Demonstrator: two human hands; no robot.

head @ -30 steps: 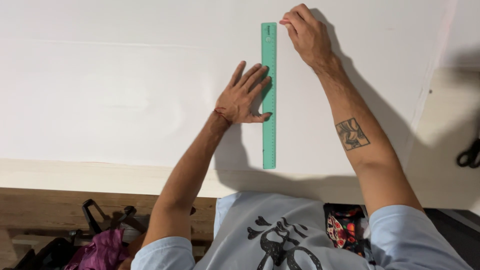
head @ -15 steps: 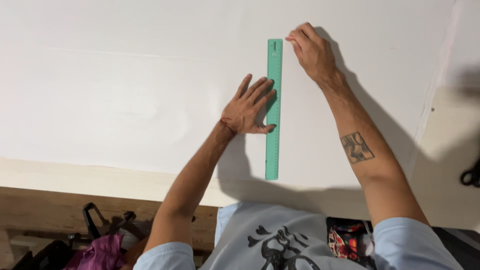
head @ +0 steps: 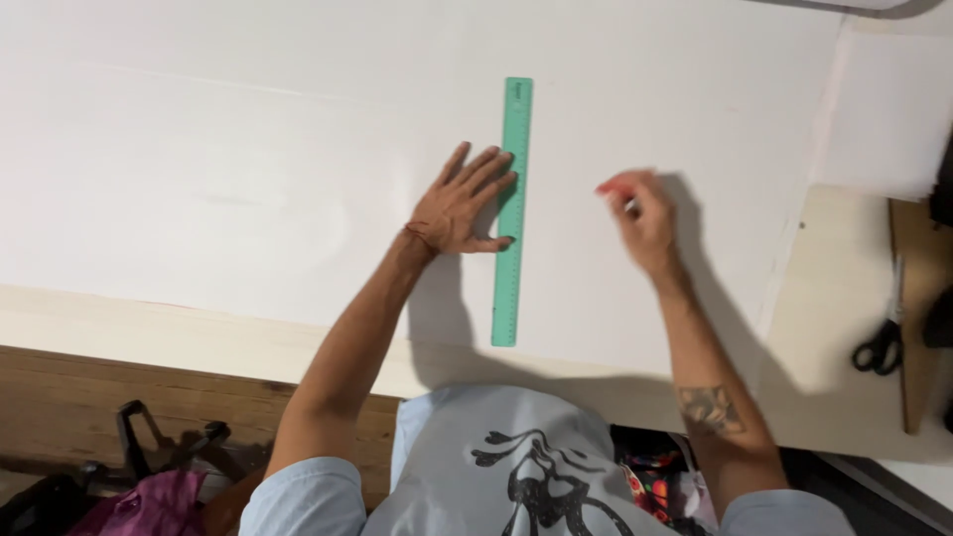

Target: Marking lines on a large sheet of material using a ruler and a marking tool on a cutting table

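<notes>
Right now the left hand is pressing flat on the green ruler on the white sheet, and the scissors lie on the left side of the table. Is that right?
Not quite. The head view shows the scissors on the right side of the table, not the left. The rest holds: the left hand presses flat on the green ruler on the white sheet.

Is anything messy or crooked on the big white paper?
Nothing stands out. The green ruler lies straight on the white sheet, pinned flat by the left hand. The right hand hovers beside it. Black scissors rest off the sheet.
</notes>
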